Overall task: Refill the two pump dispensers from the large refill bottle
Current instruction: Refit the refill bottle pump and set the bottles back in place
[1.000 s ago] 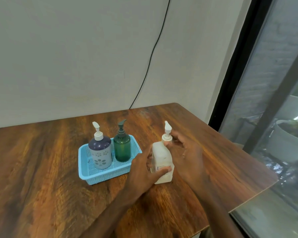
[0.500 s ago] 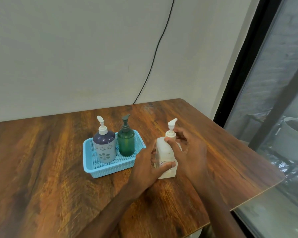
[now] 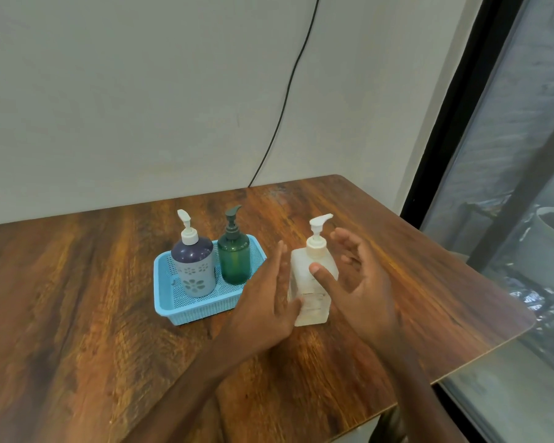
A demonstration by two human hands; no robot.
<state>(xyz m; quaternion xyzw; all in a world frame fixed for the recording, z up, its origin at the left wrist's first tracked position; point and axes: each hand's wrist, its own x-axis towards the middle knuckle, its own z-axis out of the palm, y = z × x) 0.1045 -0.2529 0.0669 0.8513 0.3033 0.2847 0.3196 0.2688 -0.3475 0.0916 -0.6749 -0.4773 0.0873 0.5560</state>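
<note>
We see soft daylight from the window [image 3: 522,174] at right, pale glare on the bench [image 3: 480,318] edge, faint blur on the left hand [image 3: 266,308], and wide-angle bending at the borders.

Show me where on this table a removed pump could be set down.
The table is bare left of the blue basket, in the strip between basket and wall, and right of the right hand toward the edge. It is crowded between the basket and the refill bottle, where the left hand is.
</note>
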